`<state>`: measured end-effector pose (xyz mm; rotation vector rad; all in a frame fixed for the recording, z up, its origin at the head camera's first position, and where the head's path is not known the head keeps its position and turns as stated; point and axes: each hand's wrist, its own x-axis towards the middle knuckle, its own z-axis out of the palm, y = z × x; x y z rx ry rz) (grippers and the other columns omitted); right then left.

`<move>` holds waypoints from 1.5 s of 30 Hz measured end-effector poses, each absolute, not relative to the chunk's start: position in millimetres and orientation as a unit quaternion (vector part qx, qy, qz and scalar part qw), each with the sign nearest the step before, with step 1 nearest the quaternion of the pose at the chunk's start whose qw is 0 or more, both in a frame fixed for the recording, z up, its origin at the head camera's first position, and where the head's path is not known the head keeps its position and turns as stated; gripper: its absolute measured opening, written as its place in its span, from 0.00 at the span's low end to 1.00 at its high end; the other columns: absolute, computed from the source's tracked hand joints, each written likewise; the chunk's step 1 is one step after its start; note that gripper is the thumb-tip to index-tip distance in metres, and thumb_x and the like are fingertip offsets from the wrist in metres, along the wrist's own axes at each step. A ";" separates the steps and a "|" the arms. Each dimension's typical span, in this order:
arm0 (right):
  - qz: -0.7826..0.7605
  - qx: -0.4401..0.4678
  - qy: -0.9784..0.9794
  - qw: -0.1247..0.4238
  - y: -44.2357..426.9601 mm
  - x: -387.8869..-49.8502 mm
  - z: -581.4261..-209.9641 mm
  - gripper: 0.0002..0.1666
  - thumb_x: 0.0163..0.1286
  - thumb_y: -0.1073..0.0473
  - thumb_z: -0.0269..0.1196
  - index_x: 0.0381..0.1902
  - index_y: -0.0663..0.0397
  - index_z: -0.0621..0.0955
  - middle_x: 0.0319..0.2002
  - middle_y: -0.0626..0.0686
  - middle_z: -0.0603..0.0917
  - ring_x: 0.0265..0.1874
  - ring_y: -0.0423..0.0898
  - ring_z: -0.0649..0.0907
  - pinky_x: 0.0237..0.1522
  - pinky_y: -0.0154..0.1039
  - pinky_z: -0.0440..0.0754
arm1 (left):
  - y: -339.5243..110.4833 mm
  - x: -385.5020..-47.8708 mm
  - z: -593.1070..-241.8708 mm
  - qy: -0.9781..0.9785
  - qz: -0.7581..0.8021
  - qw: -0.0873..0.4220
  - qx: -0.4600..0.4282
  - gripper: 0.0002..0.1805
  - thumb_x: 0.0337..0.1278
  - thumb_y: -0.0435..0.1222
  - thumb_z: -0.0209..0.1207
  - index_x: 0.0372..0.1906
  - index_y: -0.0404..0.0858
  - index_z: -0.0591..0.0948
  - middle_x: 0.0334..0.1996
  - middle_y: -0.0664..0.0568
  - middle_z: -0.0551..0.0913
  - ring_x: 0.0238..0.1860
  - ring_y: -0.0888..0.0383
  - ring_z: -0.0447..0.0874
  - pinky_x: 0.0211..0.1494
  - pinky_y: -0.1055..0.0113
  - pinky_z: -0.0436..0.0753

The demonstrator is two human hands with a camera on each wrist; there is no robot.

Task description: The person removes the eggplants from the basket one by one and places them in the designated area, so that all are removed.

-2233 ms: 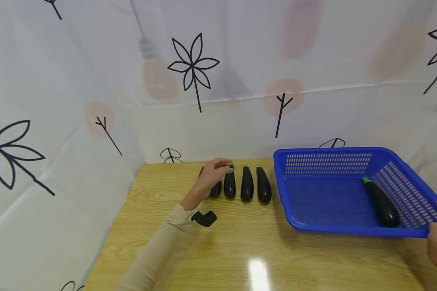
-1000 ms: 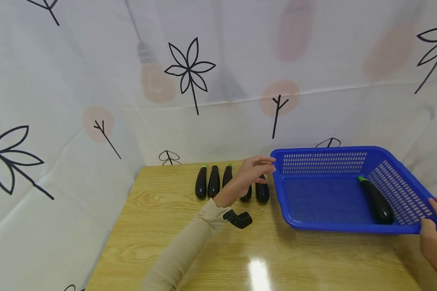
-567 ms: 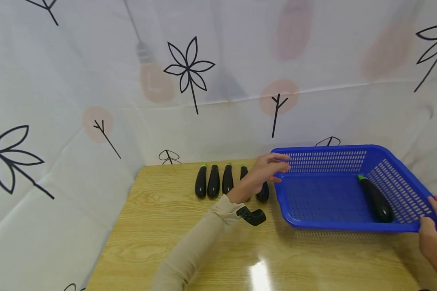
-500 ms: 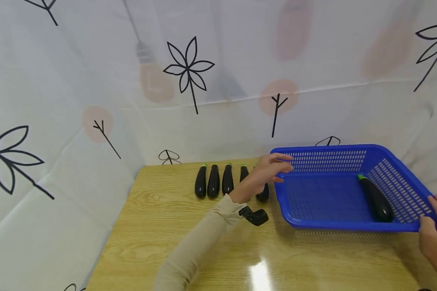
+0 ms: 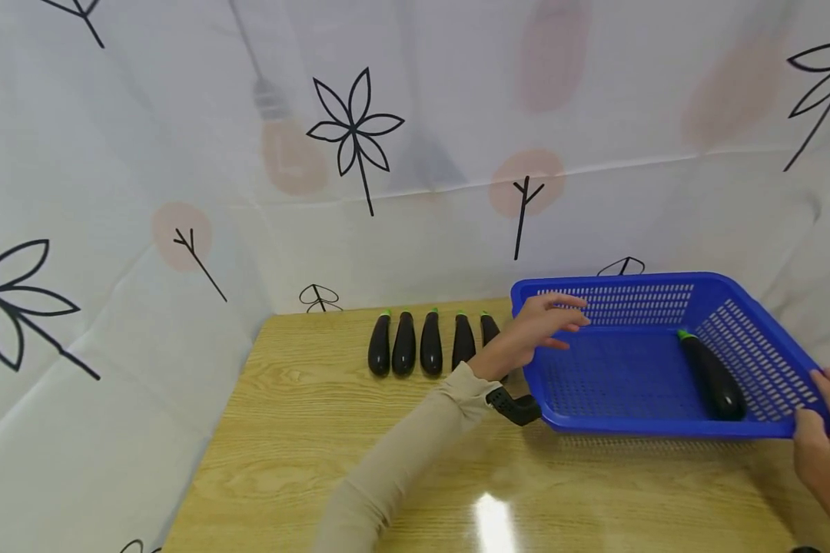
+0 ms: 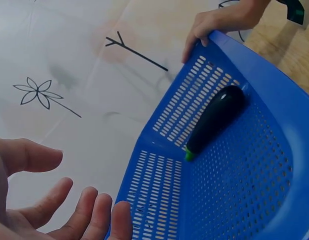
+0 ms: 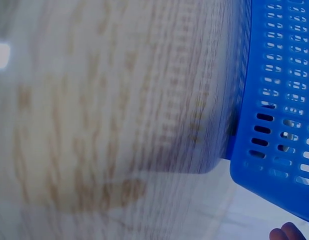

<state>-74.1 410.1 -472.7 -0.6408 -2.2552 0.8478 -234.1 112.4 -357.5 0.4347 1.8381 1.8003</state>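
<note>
My left hand [image 5: 526,334] hovers over the left rim of a blue plastic basket [image 5: 615,426], fingers extended and nothing held. In the left wrist view its fingers [image 6: 84,212] are spread apart beside the basket. My right hand [image 5: 826,453] grips the basket's near right corner, the thumb over the rim. A dark eggplant [image 5: 714,378] with a green tip lies inside the basket, along the right wall. Several more eggplants [image 5: 404,346] lie in a row left of the basket; my left wrist partly covers the rightmost eggplant [image 5: 489,329]. The right wrist view shows the basket's slotted wall [image 7: 272,125] and a few fingertips [image 7: 290,232].
The wooden table [image 5: 304,430] carries everything, with a bright glare spot near its front. A white cloth [image 5: 443,230] printed with flowers hangs behind and at the left. A black device [image 5: 515,407] is strapped to my left wrist.
My left hand has moved right, from above the row of eggplants to over the basket's left rim, uncovering the eggplants. The right hand keeps its grip on the basket.
</note>
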 end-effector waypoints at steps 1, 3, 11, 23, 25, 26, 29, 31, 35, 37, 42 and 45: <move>0.325 -0.244 -0.857 0.316 408.9 -73.7 -470.7 0.35 0.64 0.66 0.36 0.71 0.63 0.57 0.73 0.60 0.53 0.71 0.60 0.53 0.69 0.57 0.46 | 115.1 -234.8 -358.7 0.678 0.667 0.265 0.160 0.15 0.57 0.32 0.61 0.50 0.42 0.82 0.37 0.59 0.82 0.36 0.64 0.80 0.36 0.63 0.83; 0.328 -0.243 -0.856 0.316 407.1 -73.6 -467.0 0.35 0.64 0.66 0.37 0.71 0.65 0.58 0.72 0.61 0.54 0.71 0.60 0.53 0.69 0.57 0.46 | 121.2 -236.1 -361.2 0.677 0.669 0.267 0.154 0.13 0.57 0.33 0.61 0.48 0.43 0.83 0.35 0.59 0.83 0.35 0.63 0.80 0.33 0.65 0.82; 0.331 -0.217 -0.850 0.348 400.8 -71.8 -462.2 0.33 0.63 0.66 0.39 0.68 0.67 0.63 0.70 0.62 0.59 0.70 0.59 0.56 0.70 0.53 0.46 | 147.8 -237.7 -370.2 0.689 0.663 0.268 0.116 0.10 0.56 0.33 0.62 0.43 0.45 0.84 0.33 0.59 0.83 0.36 0.59 0.81 0.29 0.65 0.81; 0.310 -0.242 -0.861 0.322 402.1 -69.2 -461.8 0.34 0.64 0.65 0.38 0.71 0.63 0.59 0.72 0.59 0.56 0.71 0.59 0.54 0.69 0.55 0.46 | 181.5 -234.4 -379.6 0.693 0.661 0.270 0.100 0.09 0.53 0.32 0.62 0.39 0.45 0.85 0.30 0.58 0.84 0.29 0.63 0.79 0.29 0.64 0.82; 0.308 -0.242 -0.861 0.324 402.2 -69.3 -462.4 0.34 0.64 0.66 0.38 0.71 0.62 0.60 0.72 0.60 0.56 0.70 0.59 0.55 0.69 0.55 0.46 | 186.1 -234.1 -381.1 0.694 0.660 0.272 0.096 0.08 0.53 0.32 0.62 0.38 0.45 0.84 0.30 0.58 0.83 0.30 0.62 0.80 0.30 0.62 0.82; 0.307 -0.243 -0.861 0.323 402.4 -69.3 -462.5 0.34 0.64 0.66 0.38 0.71 0.62 0.59 0.72 0.60 0.56 0.70 0.60 0.54 0.69 0.56 0.46 | 188.4 -233.8 -381.6 0.694 0.660 0.273 0.092 0.08 0.53 0.32 0.62 0.38 0.45 0.84 0.29 0.58 0.83 0.30 0.61 0.80 0.30 0.62 0.82; 0.304 -0.247 -0.863 0.319 402.6 -69.3 -462.2 0.35 0.64 0.66 0.37 0.71 0.62 0.59 0.72 0.59 0.56 0.70 0.60 0.54 0.69 0.56 0.46 | 196.1 -233.1 -382.7 0.696 0.658 0.276 0.084 0.08 0.52 0.31 0.62 0.37 0.45 0.84 0.29 0.59 0.83 0.30 0.61 0.79 0.33 0.60 0.83; 0.303 -0.248 -0.864 0.317 402.5 -69.1 -461.3 0.35 0.64 0.66 0.38 0.71 0.62 0.59 0.72 0.59 0.56 0.70 0.60 0.54 0.69 0.56 0.46 | 201.5 -232.7 -383.0 0.698 0.656 0.276 0.078 0.07 0.52 0.31 0.62 0.36 0.45 0.84 0.28 0.59 0.83 0.29 0.62 0.79 0.33 0.59 0.83; 0.306 -0.241 -0.864 0.317 402.9 -69.2 -458.8 0.35 0.64 0.66 0.38 0.71 0.63 0.60 0.72 0.59 0.56 0.70 0.61 0.54 0.69 0.56 0.46 | 212.7 -232.1 -383.8 0.707 0.647 0.277 0.068 0.06 0.51 0.32 0.62 0.34 0.43 0.84 0.27 0.58 0.81 0.30 0.60 0.79 0.32 0.60 0.83; 0.309 -0.235 -0.864 0.321 403.3 -69.2 -457.7 0.34 0.63 0.66 0.39 0.70 0.64 0.60 0.72 0.59 0.56 0.70 0.61 0.55 0.69 0.56 0.46 | 218.4 -232.1 -384.9 0.711 0.641 0.280 0.064 0.05 0.51 0.32 0.62 0.34 0.42 0.85 0.27 0.57 0.80 0.31 0.58 0.79 0.32 0.59 0.83; 0.307 -0.228 -0.865 0.325 403.1 -67.2 -457.1 0.34 0.62 0.65 0.40 0.69 0.63 0.63 0.71 0.58 0.58 0.70 0.60 0.56 0.70 0.53 0.47 | 234.6 -231.1 -389.9 0.713 0.636 0.290 0.047 0.03 0.48 0.31 0.63 0.29 0.41 0.83 0.26 0.55 0.79 0.28 0.58 0.78 0.34 0.57 0.83; 0.299 -0.221 -0.868 0.329 402.3 -65.6 -457.5 0.34 0.62 0.65 0.41 0.69 0.63 0.64 0.71 0.57 0.60 0.69 0.60 0.58 0.70 0.52 0.49 | 243.6 -228.7 -394.3 0.717 0.632 0.293 0.030 0.04 0.46 0.31 0.63 0.28 0.42 0.81 0.25 0.54 0.78 0.26 0.58 0.77 0.34 0.56 0.83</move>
